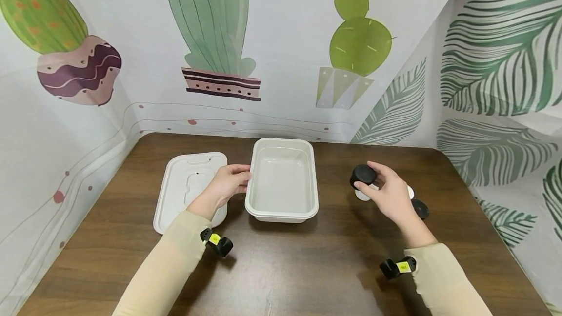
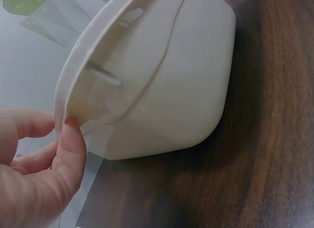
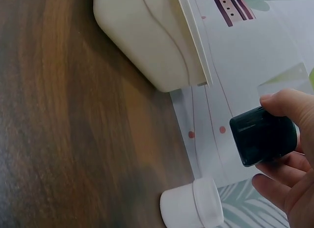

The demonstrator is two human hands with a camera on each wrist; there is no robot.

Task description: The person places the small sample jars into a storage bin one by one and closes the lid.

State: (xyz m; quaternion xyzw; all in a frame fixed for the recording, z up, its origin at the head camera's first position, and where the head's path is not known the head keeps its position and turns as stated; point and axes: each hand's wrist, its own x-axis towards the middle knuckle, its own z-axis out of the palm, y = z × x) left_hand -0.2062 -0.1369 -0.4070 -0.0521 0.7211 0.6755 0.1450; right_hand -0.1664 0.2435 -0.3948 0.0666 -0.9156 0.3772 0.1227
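Observation:
A white rectangular plastic storage box (image 1: pixel 281 217) stands uncovered at the middle of the table, its inside bare. My left hand (image 1: pixel 227 183) pinches the box's left rim; the left wrist view shows thumb and fingertips at the rim's edge. Over on the right, my right hand (image 1: pixel 391 195) holds a small black round jar (image 3: pixel 262 135) between thumb and fingers, raised off the table. Just under it stands a small white round jar (image 3: pixel 184 207), partly covered by the black one in the head view.
The white lid (image 1: pixel 169 204) of matching shape lies flat left of the box, partly behind my left hand. Beside my right wrist are a black round piece (image 1: pixel 420 208) and a white one (image 1: pixel 410 192), partly hidden. A printed cloth (image 1: pixel 290 62) hangs behind the table.

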